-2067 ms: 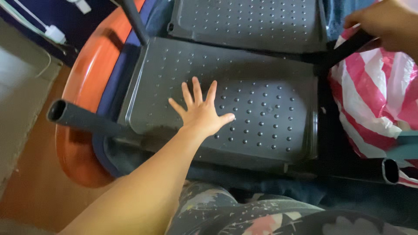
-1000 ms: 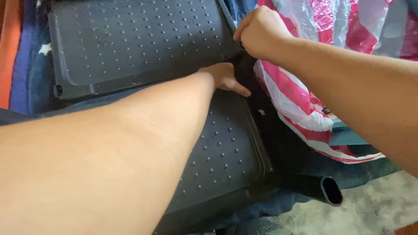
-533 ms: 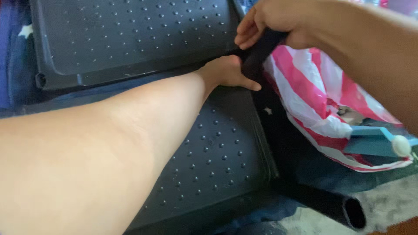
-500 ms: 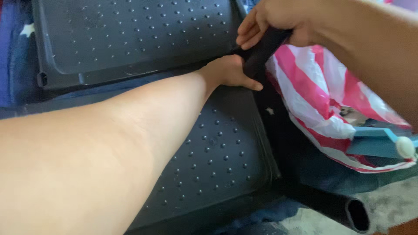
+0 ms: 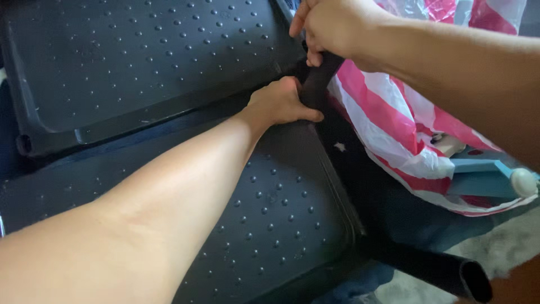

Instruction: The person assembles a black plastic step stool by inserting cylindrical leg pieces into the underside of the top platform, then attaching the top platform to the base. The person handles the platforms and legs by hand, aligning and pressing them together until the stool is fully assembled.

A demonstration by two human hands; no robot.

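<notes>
Two dark grey plastic panels with raised dots lie before me, a far panel (image 5: 140, 62) and a near panel (image 5: 281, 219). A black tube (image 5: 318, 84) rises at the gap between them on the right. My right hand (image 5: 332, 25) is closed around the tube's upper part. My left hand (image 5: 279, 103) reaches across the near panel and grips the tube's lower end where it meets the panels, thumb pressed against it. Another black tube (image 5: 433, 267) with an open end lies at the lower right.
A pink-and-white striped plastic bag (image 5: 394, 129) sits right of the tube, under my right forearm. A teal box-like object with a white round knob (image 5: 486, 180) lies beside it. Pale carpet (image 5: 506, 242) shows at the lower right.
About two seconds ago my left hand lay open on the panel. It has since reached right and closed on the tube's base. The view has shifted right and closer; both hands stay on the tube.
</notes>
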